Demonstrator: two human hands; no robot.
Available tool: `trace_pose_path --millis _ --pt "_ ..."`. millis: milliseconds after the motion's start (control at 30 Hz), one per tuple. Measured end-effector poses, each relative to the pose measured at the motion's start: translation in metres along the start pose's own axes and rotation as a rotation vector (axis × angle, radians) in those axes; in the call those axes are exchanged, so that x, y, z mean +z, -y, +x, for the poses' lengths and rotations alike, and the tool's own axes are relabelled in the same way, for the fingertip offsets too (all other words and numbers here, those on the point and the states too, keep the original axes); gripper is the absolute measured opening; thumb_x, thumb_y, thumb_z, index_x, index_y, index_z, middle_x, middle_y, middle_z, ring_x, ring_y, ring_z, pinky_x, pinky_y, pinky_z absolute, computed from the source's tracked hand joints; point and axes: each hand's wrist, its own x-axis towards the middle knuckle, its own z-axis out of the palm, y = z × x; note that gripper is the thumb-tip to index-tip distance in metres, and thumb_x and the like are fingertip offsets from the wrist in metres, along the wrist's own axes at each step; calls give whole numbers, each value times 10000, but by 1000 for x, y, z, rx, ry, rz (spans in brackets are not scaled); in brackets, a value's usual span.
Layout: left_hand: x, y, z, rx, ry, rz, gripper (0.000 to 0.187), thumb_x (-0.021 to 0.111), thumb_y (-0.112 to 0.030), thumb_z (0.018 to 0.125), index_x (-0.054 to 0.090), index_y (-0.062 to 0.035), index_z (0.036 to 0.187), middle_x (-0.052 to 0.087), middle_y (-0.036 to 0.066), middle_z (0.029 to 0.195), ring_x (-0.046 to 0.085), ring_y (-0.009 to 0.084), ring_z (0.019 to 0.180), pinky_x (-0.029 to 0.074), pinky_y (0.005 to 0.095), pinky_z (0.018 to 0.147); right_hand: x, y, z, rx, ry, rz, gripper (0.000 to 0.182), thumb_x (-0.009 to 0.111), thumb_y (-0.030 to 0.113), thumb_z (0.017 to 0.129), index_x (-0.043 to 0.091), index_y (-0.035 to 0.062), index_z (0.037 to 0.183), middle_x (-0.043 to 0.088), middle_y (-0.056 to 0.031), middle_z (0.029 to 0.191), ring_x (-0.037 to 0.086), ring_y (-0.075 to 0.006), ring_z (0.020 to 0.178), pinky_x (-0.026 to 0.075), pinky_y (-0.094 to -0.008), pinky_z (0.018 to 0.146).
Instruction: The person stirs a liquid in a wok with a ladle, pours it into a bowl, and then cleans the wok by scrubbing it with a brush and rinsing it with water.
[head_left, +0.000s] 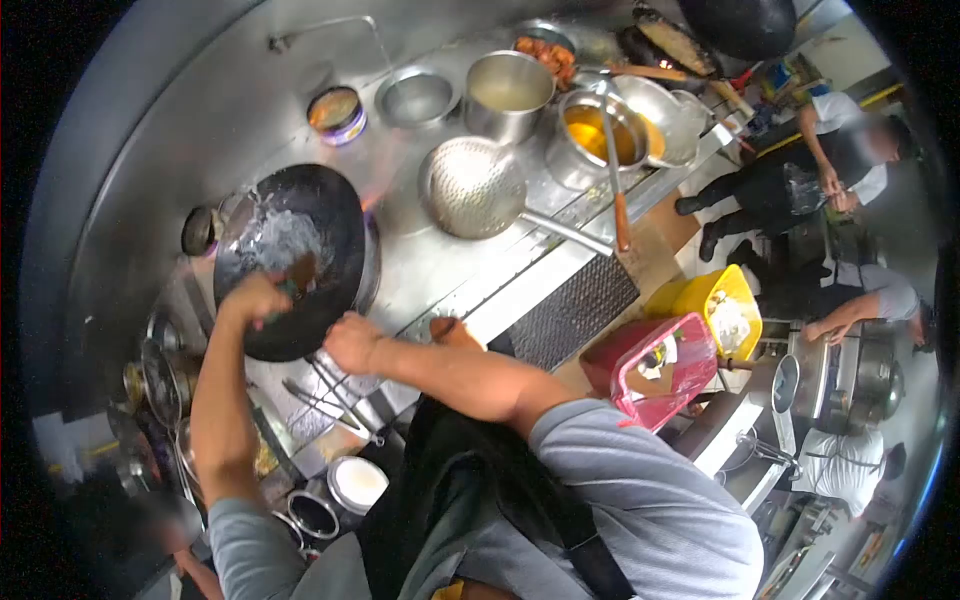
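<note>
A black wok (335,215) sits tilted on the range at the left, with whitish liquid or foam in its bowl. My left hand (256,299) reaches over the wok, closed around a tool with a green part and a dark brown end. The tool's end is down in the wok; blur keeps me from telling its exact kind. At the wok's near edge my right hand (350,343) is closed in a fist, seemingly on the wok's handle, which the fingers hide. Just below that hand lie metal utensils (330,405) with long handles.
A perforated strainer (475,188), steel pots (508,95), a pot of orange liquid (590,135) and an open can (337,115) stand on the steel range. Red (665,375) and yellow (735,300) bins are at my right. Several people work nearby.
</note>
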Motion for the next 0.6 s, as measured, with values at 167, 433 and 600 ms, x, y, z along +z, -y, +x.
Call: trace_pose_path --millis 167,433,600 --pt "9 -27 -21 -54 -151 195 616 690 -207 681 626 -120 1287 712 184 864 661 255 531 545 378 513 8 -3 3 16 -46 -10 187 599 181 744 760 116 814 733 -105 892 702 -240 906 499 -409 869" --pt "65 -8 -47 74 -233 500 447 668 -245 771 672 -146 1207 717 153 1052 721 265 895 578 387 768 -4 -1 7 -3 90 -25 168 599 153 775 743 86 830 728 -131 924 703 -299 895 523 -457 821" --pt "35 30 34 -274 -391 139 333 668 -244 807 710 -87 1098 694 165 1135 668 314 1074 536 409 904 -8 -1 6 -29 71 53 211 559 145 805 741 69 880 714 -166 945 684 -325 934 494 -436 875"
